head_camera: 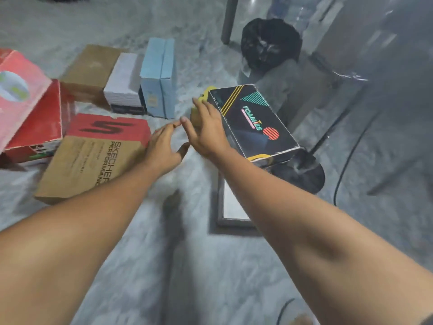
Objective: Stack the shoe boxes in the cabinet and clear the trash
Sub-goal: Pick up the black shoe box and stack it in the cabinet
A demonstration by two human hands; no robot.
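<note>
Forearms [77, 231] stretch forward, left hand [164, 148] open and empty just beside right hand [206, 130], its straight fingers touching the black shoe box [255, 120] right ahead: pickup begins, a two-handed grip looks next.

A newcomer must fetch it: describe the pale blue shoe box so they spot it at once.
On the grey floor, left of the black bag, three boxes sit in a row. The pale blue box is at the row's right end, next to the white box. It alone is blue, and it stands taller than that one and the brown box.
</note>
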